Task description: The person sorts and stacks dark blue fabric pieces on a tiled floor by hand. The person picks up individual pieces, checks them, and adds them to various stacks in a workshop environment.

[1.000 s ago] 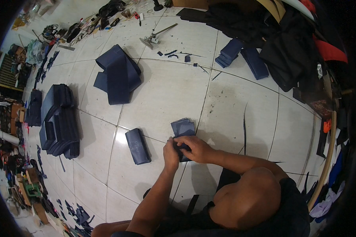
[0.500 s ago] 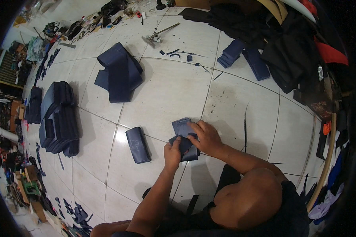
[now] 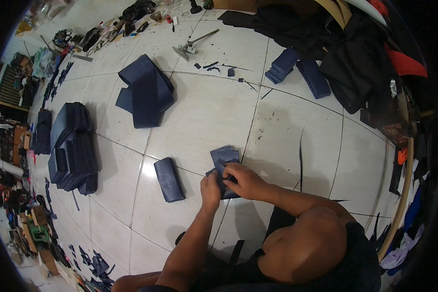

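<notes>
A small stack of dark blue fabric pieces (image 3: 225,156) lies on the white tiled floor (image 3: 204,112) in front of me. My left hand (image 3: 210,187) grips the stack's near left edge. My right hand (image 3: 243,177) lies over its near end, fingers curled on the top piece. A folded dark blue piece (image 3: 169,179) rests flat on the floor just left of my left hand.
A larger folded bundle of blue fabric (image 3: 146,90) lies farther out. Stacked dark blue pieces (image 3: 73,146) sit at the left. More blue stacks (image 3: 299,70) and black cloth (image 3: 355,58) are at the far right, a metal tool (image 3: 190,46) beyond, and scraps at lower left.
My right hand has shifted slightly across the top piece of the stack while my left stays on its edge. Nothing else has moved.
</notes>
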Action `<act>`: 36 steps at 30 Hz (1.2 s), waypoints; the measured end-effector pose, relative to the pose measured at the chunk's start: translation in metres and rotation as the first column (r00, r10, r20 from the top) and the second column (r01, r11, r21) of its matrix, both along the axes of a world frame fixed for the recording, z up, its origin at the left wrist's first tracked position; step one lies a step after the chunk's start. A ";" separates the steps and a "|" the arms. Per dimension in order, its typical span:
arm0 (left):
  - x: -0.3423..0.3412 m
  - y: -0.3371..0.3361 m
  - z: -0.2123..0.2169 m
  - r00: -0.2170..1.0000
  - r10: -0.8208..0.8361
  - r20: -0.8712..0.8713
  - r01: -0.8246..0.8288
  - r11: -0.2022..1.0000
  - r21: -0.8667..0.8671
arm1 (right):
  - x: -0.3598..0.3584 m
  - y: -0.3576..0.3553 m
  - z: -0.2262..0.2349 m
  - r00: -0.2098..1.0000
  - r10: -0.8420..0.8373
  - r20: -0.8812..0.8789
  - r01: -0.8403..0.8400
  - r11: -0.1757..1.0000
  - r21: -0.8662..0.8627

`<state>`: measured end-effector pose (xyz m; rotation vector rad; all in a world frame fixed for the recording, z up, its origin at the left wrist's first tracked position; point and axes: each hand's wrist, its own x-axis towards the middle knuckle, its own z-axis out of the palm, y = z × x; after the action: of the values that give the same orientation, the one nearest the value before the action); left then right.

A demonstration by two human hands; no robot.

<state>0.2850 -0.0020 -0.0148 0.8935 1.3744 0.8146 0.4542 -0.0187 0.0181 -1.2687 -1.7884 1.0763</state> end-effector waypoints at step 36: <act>0.001 -0.002 -0.004 0.998 0.038 0.047 -0.038 0.999 -0.011 | -0.004 0.000 -0.008 0.997 -0.073 0.035 0.063 0.971 0.231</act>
<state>0.2856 -0.0037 -0.0193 0.8373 1.3571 0.8515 0.4503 -0.0185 0.0103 -1.2095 -1.8288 0.7830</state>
